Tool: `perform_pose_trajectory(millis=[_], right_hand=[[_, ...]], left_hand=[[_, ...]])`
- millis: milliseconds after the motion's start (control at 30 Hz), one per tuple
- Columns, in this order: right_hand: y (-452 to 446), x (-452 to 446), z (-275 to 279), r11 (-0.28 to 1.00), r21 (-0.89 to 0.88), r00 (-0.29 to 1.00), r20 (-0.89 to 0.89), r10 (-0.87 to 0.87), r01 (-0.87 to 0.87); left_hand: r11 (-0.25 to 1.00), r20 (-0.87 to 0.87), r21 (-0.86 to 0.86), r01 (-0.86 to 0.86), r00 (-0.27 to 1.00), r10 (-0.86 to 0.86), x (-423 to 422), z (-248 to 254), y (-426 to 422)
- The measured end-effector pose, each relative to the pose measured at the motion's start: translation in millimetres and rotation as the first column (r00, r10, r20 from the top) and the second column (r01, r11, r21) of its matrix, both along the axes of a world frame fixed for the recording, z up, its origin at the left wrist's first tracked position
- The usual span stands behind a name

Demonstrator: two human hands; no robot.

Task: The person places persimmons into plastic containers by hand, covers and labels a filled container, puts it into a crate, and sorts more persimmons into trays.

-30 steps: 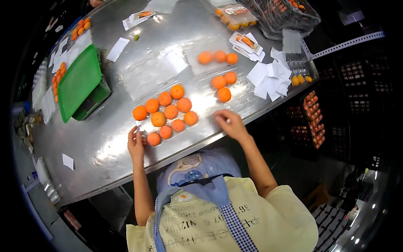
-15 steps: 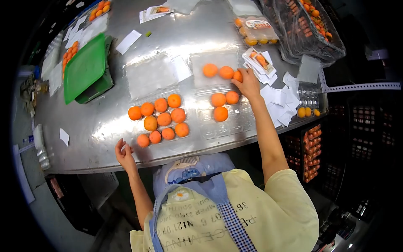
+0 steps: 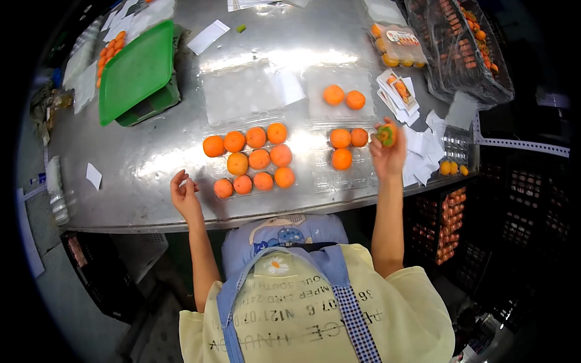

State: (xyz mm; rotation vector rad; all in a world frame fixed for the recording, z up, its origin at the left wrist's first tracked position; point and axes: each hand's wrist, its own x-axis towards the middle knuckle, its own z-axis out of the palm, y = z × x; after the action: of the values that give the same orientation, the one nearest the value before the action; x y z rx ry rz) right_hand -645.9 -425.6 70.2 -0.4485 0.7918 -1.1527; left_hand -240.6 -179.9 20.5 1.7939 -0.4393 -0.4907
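Note:
My right hand holds an orange fruit with its green leafy top showing, just right of the right clear tray. Several orange fruits sit in that tray's base, and two loose fruits lie on its open lid. My left hand hovers near the table's front edge with fingers slightly curled and apart, holding nothing. Beside it stands the left clear tray, with several orange fruits in rows and its lid folded back.
A green tray rests on a container at the left. White paper slips and picture cards lie at the right. Behind them are a closed fruit pack and a plastic-lined crate. The metal table's front edge runs before me.
My right hand has picked up the third fruit from the right lid and brought it back toward me, its green top now visible. My left hand has moved off the left tray.

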Motion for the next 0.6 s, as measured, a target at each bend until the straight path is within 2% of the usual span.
perform_pose_trajectory(millis=[100, 167, 233, 367, 400, 500, 533, 600], right_hand=[[40.8, 28.3, 7.1, 0.995, 0.048, 0.993, 0.092, 0.079, -0.083], [63.2, 48.4, 21.1, 0.976, 0.054, 0.967, 0.153, 0.202, -0.213], [81.7, 67.0, 36.8, 0.965, 0.11, 0.967, 0.111, 0.228, -0.24], [106.5, 85.7, 55.0, 0.957, -0.002, 0.944, 0.161, 0.287, -0.29], [111.8, 84.0, 60.1, 0.937, -0.03, 0.936, 0.054, 0.349, -0.348], [125.7, 90.0, 72.7, 0.883, -0.233, 0.899, -0.27, 0.344, -0.408], [126.0, 83.1, 73.3, 0.857, -0.239, 0.851, -0.398, 0.343, -0.457], [130.0, 82.3, 77.4, 0.755, -0.345, 0.714, -0.664, 0.224, -0.558]], left_hand=[[0.998, -0.017, -0.049, 0.045, 0.999, -0.046, -4.5, 6.8, -14.8], [0.991, -0.049, -0.086, 0.104, 0.993, -0.109, -7.4, 5.8, -22.1], [0.977, -0.06, -0.12, 0.176, 0.981, -0.184, -12.4, 7.8, -27.0], [0.946, -0.079, -0.161, 0.28, 0.952, -0.295, -32.7, 21.5, -34.2], [0.937, -0.088, -0.157, 0.311, 0.941, -0.327, -42.1, 33.3, -36.8], [0.839, -0.192, -0.21, 0.502, 0.82, -0.539, -71.3, 61.5, -41.6], [0.787, -0.248, -0.22, 0.576, 0.747, -0.617, -82.7, 73.5, -44.9], [0.678, -0.364, -0.263, 0.686, 0.581, -0.728, -105.9, 99.1, -49.4]])
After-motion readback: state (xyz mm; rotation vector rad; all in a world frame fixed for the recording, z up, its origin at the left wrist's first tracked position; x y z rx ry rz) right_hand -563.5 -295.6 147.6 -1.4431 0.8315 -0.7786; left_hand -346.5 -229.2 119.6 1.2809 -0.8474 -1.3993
